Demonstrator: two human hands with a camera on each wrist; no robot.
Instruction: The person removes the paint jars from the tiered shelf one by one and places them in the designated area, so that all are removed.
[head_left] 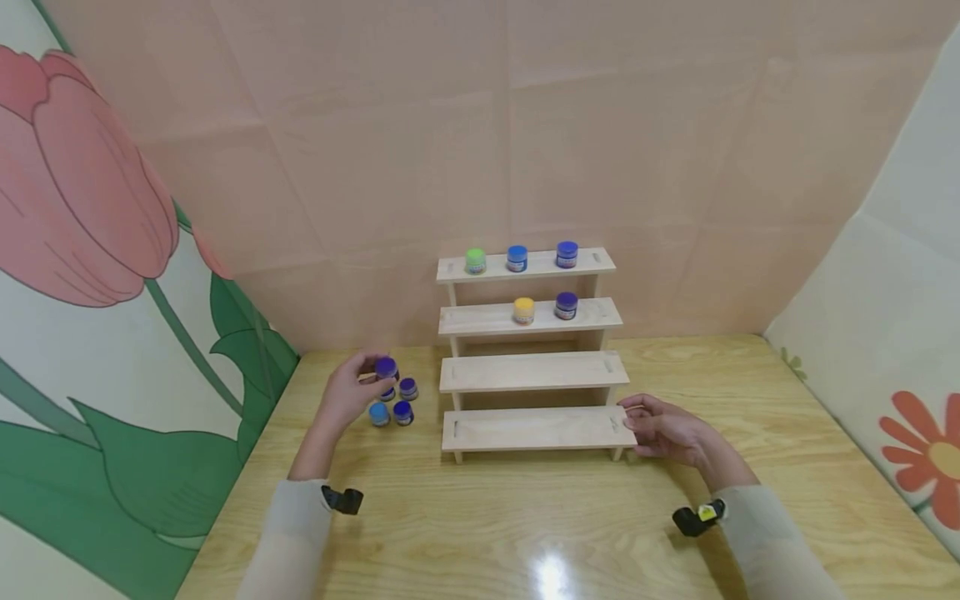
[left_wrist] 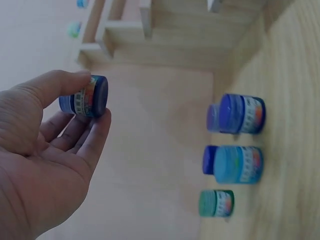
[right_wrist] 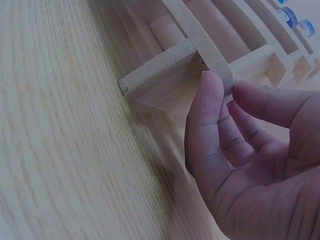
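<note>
My left hand [head_left: 351, 390] holds a small purple-lidded paint jar [head_left: 386, 368] between thumb and fingers, raised over the table. In the left wrist view the jar [left_wrist: 89, 96] lies sideways to the camera, its colourful label partly under the thumb. Just below stand several more jars, among them a light blue jar [head_left: 379, 414], a dark blue jar [head_left: 403, 412] and a green jar [left_wrist: 216, 203]. My right hand [head_left: 671, 432] pinches the right end of the lowest board [head_left: 536, 429] of a four-step wooden rack, thumb and finger [right_wrist: 207, 100] on either side of the board's corner.
On the rack's top step stand a green-lidded jar [head_left: 476, 261], a blue jar [head_left: 517, 258] and a violet-blue jar [head_left: 567, 254]. One step down are a yellow jar [head_left: 523, 311] and a purple jar [head_left: 566, 305]. A pinkish backdrop [head_left: 375, 208] hangs behind the wooden table [head_left: 480, 517].
</note>
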